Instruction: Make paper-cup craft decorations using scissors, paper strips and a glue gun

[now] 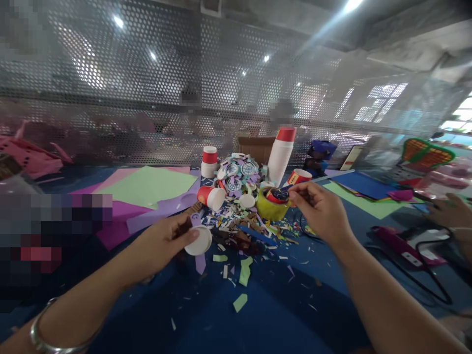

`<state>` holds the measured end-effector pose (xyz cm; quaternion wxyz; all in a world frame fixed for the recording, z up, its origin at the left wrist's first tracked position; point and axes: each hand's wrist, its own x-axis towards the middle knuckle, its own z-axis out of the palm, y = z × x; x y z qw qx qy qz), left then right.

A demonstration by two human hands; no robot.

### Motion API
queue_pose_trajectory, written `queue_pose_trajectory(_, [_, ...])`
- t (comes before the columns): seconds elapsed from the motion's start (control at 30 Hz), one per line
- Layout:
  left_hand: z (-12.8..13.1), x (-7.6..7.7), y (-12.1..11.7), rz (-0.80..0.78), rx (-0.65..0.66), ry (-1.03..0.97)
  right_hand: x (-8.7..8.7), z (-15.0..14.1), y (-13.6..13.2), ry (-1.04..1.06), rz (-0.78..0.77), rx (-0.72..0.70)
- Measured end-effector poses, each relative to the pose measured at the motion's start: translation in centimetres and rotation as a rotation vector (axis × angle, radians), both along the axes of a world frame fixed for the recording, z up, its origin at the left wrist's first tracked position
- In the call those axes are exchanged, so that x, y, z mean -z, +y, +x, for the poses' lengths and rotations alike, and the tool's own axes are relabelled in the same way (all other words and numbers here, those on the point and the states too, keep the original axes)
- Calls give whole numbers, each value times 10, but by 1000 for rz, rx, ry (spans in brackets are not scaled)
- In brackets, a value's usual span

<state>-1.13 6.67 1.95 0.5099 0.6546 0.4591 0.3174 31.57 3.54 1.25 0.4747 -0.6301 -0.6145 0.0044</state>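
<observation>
My left hand [167, 243] grips a white round paper piece [198, 241], thumb on its face. Purple paper petals [200, 263] stick out above and below the disc. At the yellow tape roll [272, 207], my right hand [315, 204] is closed in a pinch at the rim; what lies between its fingertips is too small to make out. Inside the roll sits a red and dark item [277, 195]. Just left of it lies a small white disc [247, 201]. A red and white paper cup [212, 197] rests on its side between my hands.
Behind are a heap of paper flowers [236, 172], a tall stack of paper cups [280, 156] and a shorter stack [210, 162]. Paper scraps [245, 270] litter the blue table. Green sheets [147, 187] lie left; a purple glue gun [400, 248] with cable and another person's hand [452, 216] are right.
</observation>
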Motion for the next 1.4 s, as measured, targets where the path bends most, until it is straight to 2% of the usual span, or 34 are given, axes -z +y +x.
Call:
queue_pose_trajectory(0.1, [7,-1,-3,-74,34,86,-1,20,3,-39,31,129])
queue_pose_trajectory(0.23, [10,-1,-4,-94,-12,92,4,37,7,-107,-25,165])
queue_pose_trajectory(0.47, [7,5,-5,-74,-5,-68,15,41,11,-244,-95,229])
queue_pose_trajectory(0.63, [10,4,-6,-197,-8,-198,17,39,11,-292,-197,295])
queue_pose_trajectory(0.87, [12,6,-8,-211,-29,-200,20,36,14,-236,-198,307])
queue_pose_trajectory(1.13, [12,9,-10,-231,16,-217,5,35,8,-116,-133,459])
queue_pose_trajectory(1.27, [13,8,-12,-242,48,-235,5,33,8,-32,-98,422])
queue_pose_trajectory(1.4, [15,7,-13,-257,88,-243,9,21,5,13,-30,266])
